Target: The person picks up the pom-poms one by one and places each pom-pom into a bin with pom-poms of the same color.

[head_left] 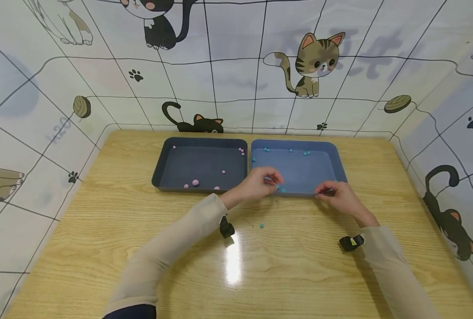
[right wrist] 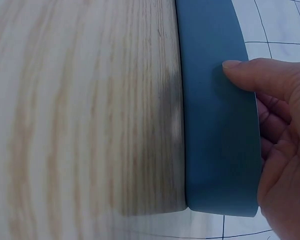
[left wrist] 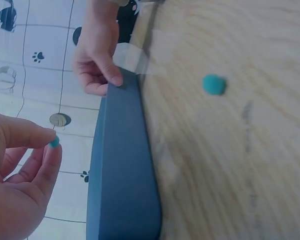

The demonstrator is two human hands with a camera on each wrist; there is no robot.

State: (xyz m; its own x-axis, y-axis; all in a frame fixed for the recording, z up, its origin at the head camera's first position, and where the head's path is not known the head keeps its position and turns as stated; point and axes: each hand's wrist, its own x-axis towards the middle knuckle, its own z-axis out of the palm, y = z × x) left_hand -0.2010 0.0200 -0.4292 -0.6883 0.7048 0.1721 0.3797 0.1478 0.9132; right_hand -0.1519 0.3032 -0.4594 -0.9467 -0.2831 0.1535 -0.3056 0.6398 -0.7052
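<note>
Between thumb and fingertip, my left hand (head_left: pixel 259 184) pinches a small teal ball (left wrist: pixel 54 142), held above the front left part of the blue tray (head_left: pixel 300 166). My right hand (head_left: pixel 338 197) grips that tray's front wall near its right corner; in the right wrist view the thumb (right wrist: pixel 245 75) presses the outer side (right wrist: pixel 217 140), with the other fingers behind the rim, partly hidden. Several small teal balls (head_left: pixel 290 150) lie inside the blue tray. Another teal ball (head_left: pixel 262 226) sits on the wooden table in front of it, seen larger in the left wrist view.
A dark grey tray (head_left: pixel 200 159) stands just left of the blue one and holds several pink balls (head_left: pixel 195 182) of different sizes. The wooden table (head_left: pixel 292 274) meets cat-patterned cloth walls (head_left: pixel 236 79) at the back and sides.
</note>
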